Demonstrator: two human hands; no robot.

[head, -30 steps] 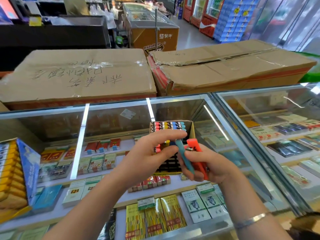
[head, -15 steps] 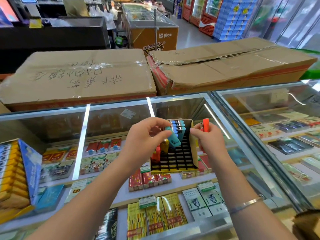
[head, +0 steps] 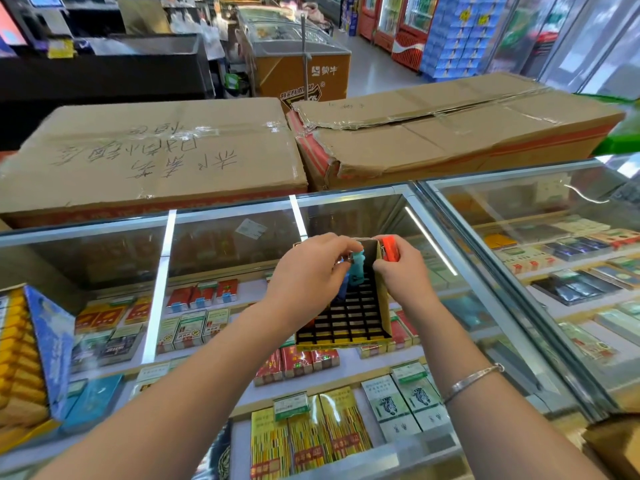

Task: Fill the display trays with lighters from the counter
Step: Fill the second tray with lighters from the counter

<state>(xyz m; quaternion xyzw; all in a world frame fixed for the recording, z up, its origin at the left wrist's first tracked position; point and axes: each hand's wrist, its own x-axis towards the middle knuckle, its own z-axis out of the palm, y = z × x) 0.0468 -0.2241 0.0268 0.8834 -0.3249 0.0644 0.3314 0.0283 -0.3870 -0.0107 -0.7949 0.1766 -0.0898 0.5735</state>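
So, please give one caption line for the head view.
Left hand seats a teal lighter in the display tray; right hand holds an orange lighter.

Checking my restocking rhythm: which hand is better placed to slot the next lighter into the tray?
Left. The left hand pinches the teal lighter right over the display tray grid, while the right hand holds the orange lighter outside its wall.

Two bare forearms reach in from the lower edge of the view, with no sleeves showing on either one. The right wrist wears a thin silver metal bangle (head: 472,379), a plain narrow band that catches the light. The left hand (head: 304,278) and the right hand (head: 401,275) show no rings and no gloves.
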